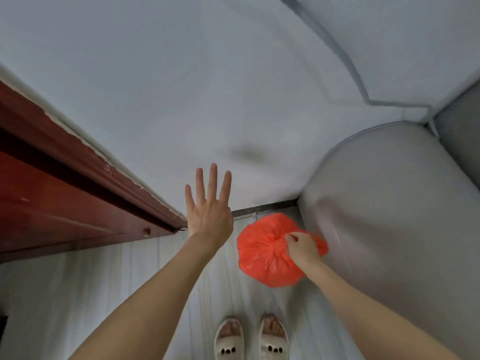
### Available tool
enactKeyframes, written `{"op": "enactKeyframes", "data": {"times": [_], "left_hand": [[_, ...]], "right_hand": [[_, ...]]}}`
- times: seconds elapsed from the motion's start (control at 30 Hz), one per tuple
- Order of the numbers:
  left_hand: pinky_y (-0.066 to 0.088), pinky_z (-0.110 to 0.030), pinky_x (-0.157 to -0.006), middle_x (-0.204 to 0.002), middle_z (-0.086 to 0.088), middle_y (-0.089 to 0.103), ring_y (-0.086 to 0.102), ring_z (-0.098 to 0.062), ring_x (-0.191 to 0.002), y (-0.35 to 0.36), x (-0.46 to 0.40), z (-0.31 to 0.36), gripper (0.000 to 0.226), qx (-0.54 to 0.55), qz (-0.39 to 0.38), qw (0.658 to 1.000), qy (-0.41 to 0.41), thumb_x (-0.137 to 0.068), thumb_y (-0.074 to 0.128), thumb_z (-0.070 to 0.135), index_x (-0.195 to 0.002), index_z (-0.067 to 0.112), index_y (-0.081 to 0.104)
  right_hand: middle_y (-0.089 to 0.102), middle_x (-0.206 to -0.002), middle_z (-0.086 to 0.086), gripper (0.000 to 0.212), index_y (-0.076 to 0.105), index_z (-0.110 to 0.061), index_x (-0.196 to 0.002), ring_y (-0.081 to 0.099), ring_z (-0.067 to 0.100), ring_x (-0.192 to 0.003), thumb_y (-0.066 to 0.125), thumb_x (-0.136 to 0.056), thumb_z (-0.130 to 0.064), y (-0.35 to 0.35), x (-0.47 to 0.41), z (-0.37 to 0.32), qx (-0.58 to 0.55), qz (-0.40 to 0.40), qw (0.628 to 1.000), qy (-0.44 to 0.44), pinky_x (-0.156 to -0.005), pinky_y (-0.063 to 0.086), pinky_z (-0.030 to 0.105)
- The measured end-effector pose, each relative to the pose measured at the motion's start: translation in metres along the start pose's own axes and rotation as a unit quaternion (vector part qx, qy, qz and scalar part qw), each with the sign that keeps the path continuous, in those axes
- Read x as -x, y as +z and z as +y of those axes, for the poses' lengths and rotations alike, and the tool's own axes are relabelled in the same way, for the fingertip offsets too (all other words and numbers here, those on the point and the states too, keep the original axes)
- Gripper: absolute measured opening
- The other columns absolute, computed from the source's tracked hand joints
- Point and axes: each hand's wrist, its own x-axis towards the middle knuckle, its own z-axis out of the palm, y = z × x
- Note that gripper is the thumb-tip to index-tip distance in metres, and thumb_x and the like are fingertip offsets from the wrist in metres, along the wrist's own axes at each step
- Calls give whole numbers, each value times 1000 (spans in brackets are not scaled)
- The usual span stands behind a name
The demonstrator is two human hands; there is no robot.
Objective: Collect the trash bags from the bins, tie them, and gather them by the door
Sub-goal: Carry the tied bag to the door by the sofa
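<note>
orange-red bag [262, 258], dark red door frame [65, 178]

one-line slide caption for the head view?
Right hand grips tied red trash bag beside red door frame; left hand open.

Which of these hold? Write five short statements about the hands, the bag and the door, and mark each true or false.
1. The right hand grips the gathered neck of an orange bag. True.
2. The left hand holds a second bag. False: its fingers are spread and it holds nothing.
3. The red-brown door stands on the person's left. True.
4. The bag is black. False: it is orange.
5. The person is barefoot. False: pale slippers are on.
</note>
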Motion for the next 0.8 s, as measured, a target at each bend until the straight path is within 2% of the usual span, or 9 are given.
{"op": "enactKeyframes", "data": {"times": [0.17, 0.23, 0.3, 0.37, 0.5, 0.6, 0.63, 0.7, 0.8], "left_hand": [[-7, -56, -113, -136, -5, -49, -35, -36, -135, 86, -71, -15, 91, -47, 43, 998, 24, -89, 42, 24, -130, 25, -39], [-7, -58, -111, -140, -5, -49, -44, -36, -129, 116, -93, -21, 99, -53, 94, 994, 33, -82, 52, 20, -137, 27, -31], [-5, -58, -110, -148, -7, -36, -41, -35, -131, 137, -104, -25, 104, -51, 145, 987, 43, -74, 61, 16, -145, 31, -14], [-3, -61, -111, -150, -6, -33, -37, -34, -134, 151, -112, -28, 110, -56, 173, 982, 47, -70, 65, 14, -145, 34, -12], [1, -61, -109, -151, -2, -33, -37, -33, -134, 156, -117, -32, 110, -66, 178, 981, 41, -68, 63, 12, -145, 34, -13], [-5, -60, -111, -151, -2, -33, -40, -32, -133, 148, -111, -30, 106, -54, 134, 989, 34, -73, 59, 14, -144, 34, -18], [-6, -58, -112, -150, -3, -33, -39, -32, -133, 140, -107, -28, 103, -50, 110, 992, 38, -77, 56, 16, -142, 35, -22], [-7, -57, -113, -151, -6, -31, -32, -34, -137, 121, -99, -25, 95, -40, 59, 997, 32, -85, 48, 22, -138, 34, -29], [-4, -56, -114, -156, -9, -18, -18, -32, -143, 89, -71, -17, 79, 8, -26, 1000, 2, -91, 41, 29, -145, 29, -18]], "right_hand": [[64, -115, 25, 30, 63, 8, -108, 58, 36, -109, 42, -94, -8, 48, -102, 29, -19, 6, 999, 26, -91, 41, 34], [64, -114, 26, 30, 62, 8, -107, 57, 38, -108, 41, -95, -9, 63, -134, 41, -19, 17, 999, 48, -91, 41, 37], [64, -110, 27, 31, 62, 9, -103, 58, 38, -105, 39, -95, -8, 75, -159, 54, -31, 18, 997, 71, -86, 42, 35], [64, -100, 25, 32, 61, 11, -104, 59, 35, -94, 37, -94, -8, 85, -176, 64, -61, 9, 993, 100, -77, 41, 32], [54, -92, 15, 28, 57, 4, -108, 52, 25, -79, 39, -93, -11, 94, -186, 64, -121, -21, 983, 139, -59, 40, 28], [54, -84, 11, 17, 55, -11, -97, 48, 19, -60, 39, -91, -11, 86, -175, 52, -154, -49, 973, 164, -61, 44, 33], [53, -83, 7, 20, 55, -13, -103, 48, 18, -61, 39, -91, -11, 80, -167, 46, -148, -60, 974, 158, -66, 44, 33], [54, -95, 6, 36, 49, -12, -125, 53, 21, -82, 40, -91, -11, 70, -149, 35, -108, -65, 985, 115, -75, 44, 30], [57, -121, 14, 39, 47, -8, -131, 54, 26, -113, 41, -91, -8, 49, -96, 16, -74, -22, 994, 77, -91, 42, 30]]}}
